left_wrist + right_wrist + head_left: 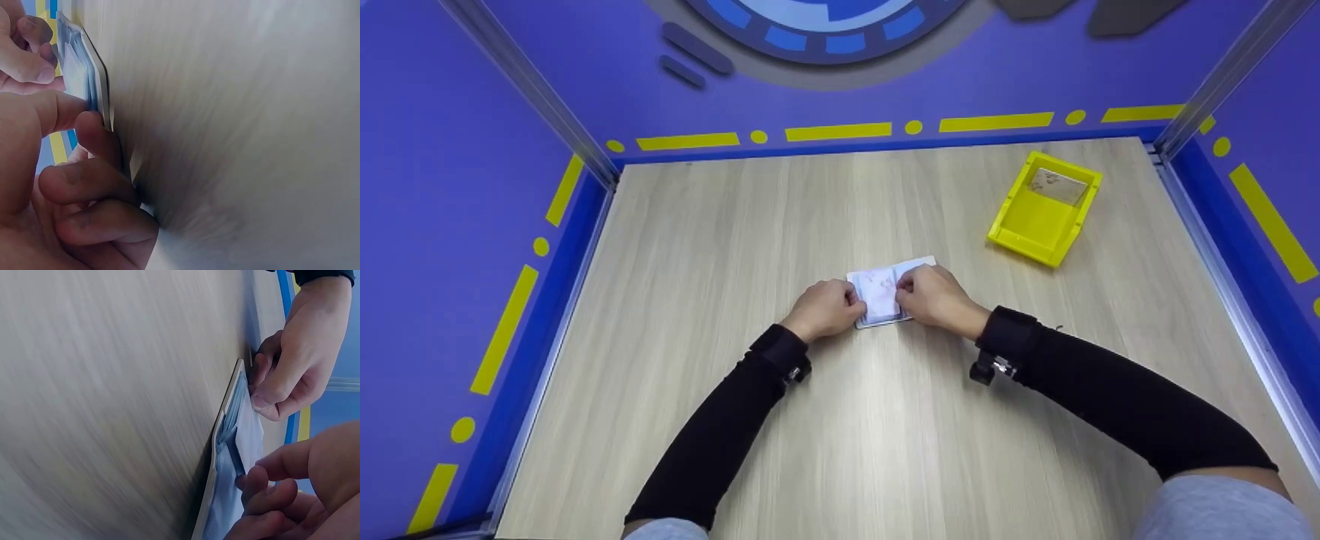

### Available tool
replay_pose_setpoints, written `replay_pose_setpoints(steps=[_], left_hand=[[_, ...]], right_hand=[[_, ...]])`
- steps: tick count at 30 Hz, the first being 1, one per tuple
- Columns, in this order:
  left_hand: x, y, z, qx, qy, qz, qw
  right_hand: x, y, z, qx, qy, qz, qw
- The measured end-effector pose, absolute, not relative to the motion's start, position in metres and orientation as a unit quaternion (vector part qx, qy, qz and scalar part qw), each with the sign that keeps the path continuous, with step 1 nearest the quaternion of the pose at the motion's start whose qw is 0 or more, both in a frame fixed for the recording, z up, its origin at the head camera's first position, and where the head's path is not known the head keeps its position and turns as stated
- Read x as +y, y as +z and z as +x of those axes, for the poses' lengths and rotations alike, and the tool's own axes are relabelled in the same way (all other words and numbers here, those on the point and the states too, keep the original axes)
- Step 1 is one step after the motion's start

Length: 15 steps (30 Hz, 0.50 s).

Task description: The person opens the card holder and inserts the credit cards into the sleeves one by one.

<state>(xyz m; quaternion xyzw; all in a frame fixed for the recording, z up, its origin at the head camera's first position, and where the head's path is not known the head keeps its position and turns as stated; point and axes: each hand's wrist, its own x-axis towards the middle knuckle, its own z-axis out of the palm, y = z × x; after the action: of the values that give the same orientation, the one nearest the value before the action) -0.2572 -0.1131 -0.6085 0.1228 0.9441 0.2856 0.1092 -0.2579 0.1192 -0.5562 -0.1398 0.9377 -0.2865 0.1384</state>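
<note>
A small card holder [916, 265] lies open on the table, its pale cover beneath a stack of bluish clear sleeves [229, 419]. On its left half is a whitish card [877, 294] with faint reddish print. My left hand [826, 309] grips the holder's left edge, thumb on the sleeves and a bent finger at the cover's edge in the left wrist view. From the other side, my right hand [936, 297] pinches the card's right edge between thumb and fingers. In the right wrist view that edge stands slightly raised above the holder's other half.
A yellow bin [1011, 244] stands at the back right of the wooden table [720, 247]. Inside it, a beige printed card-like piece [1057, 186] leans against the far end. Blue panels with yellow dashes rise along the table's back and sides.
</note>
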Motion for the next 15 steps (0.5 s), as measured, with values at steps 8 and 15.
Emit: replay_pose_setpoints(steps=[8, 15], left_hand=[[-0.108, -0.576, -0.243, 0.946, 0.271, 0.113, 0.136], [-0.115, -0.589, -0.248, 0.943, 0.285, 0.118, 0.127]], right_hand=[[0.121, -0.557, -0.260, 0.929, -0.295, -0.173, 0.139], [0.128, -0.554, -0.263, 0.928, -0.294, -0.188, 0.127]])
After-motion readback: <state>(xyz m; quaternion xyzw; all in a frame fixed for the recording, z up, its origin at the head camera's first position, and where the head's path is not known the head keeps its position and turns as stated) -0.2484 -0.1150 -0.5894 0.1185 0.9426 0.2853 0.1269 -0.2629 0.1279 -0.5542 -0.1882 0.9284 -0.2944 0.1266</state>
